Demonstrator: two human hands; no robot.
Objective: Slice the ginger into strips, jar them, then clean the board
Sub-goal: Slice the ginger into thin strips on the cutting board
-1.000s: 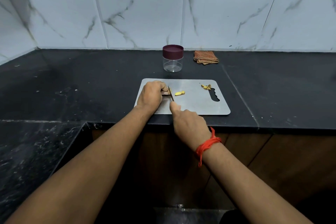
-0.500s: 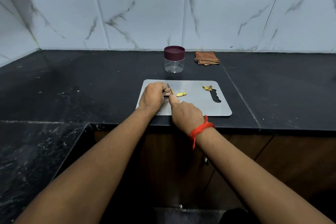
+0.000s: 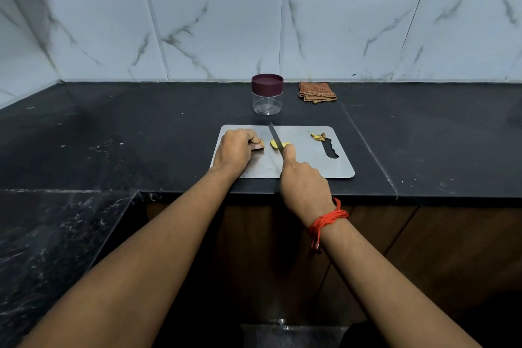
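Left hand is curled round a ginger piece, pinned on the board clear of the blade. Right hand is clamped on a knife, laid across a yellow slice, likely for stripping. A lidded jar is parked just beyond.

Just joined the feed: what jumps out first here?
Both hands are on the steel board: the right hand grips a knife, its blade across yellow cut ginger, and the left hand pinches a ginger chunk beside it. Behind the board stand a lidded clear jar and a folded brown cloth.
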